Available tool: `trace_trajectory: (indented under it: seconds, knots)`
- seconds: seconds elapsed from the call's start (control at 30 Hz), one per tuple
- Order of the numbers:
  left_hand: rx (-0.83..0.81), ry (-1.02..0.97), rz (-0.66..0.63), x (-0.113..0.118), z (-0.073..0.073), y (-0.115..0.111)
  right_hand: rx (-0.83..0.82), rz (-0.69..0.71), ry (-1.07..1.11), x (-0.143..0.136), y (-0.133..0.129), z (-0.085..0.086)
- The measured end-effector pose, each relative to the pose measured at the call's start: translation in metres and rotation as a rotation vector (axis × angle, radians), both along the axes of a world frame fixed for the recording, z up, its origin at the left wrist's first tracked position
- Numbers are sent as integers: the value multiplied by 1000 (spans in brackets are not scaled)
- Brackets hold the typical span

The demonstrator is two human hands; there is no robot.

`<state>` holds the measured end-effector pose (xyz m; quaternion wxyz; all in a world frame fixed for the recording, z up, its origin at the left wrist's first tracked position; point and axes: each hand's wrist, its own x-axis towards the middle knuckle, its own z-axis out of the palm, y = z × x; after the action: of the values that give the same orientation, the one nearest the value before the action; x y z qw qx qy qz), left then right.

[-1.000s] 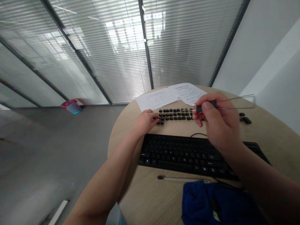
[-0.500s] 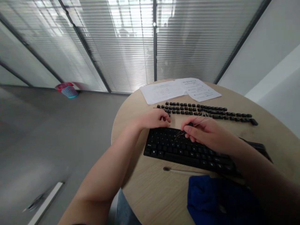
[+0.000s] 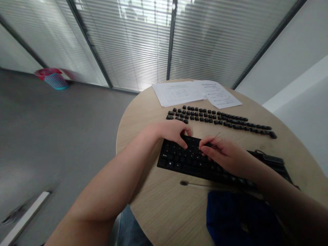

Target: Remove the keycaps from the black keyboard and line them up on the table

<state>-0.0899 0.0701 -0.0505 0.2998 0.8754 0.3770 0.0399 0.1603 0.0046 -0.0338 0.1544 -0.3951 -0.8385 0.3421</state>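
A black keyboard (image 3: 184, 160) lies across the round table. My left hand (image 3: 173, 131) is at its far left corner, thumb on the keys and bent fingers by the back edge, gripping it. Over the middle keys, my right hand (image 3: 222, 150) pinches a thin wire keycap puller (image 3: 217, 135). One wire end sticks up past the fingers; its lower end is hidden or blurred against the dark keys. Loose black keycaps (image 3: 202, 115) stand in rows behind the keyboard.
Printed paper sheets (image 3: 179, 94) lie at the table's (image 3: 159, 198) far side. Near me are a thin brush-like stick (image 3: 183, 183) and a dark blue cloth (image 3: 225, 218). A red and blue basket (image 3: 55, 80) stands on the floor by the blinds.
My left thumb has come down from the back edge onto the keys. My right hand has turned slightly, still pinching the wire puller. The camera view has shifted a little.
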Motion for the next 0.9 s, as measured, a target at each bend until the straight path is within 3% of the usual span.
trace_trajectory:
  seconds: [0.33,0.57,0.9]
  knots:
    - [-51,59,12,4,8,-2,-86,-13,-142,-13,7,12]
    - [-40,28,-5,3,2,1,-299,-56,-70,-17,11,16]
    - [-50,13,1,2,-1,3,-290,-1,-213,-23,9,22]
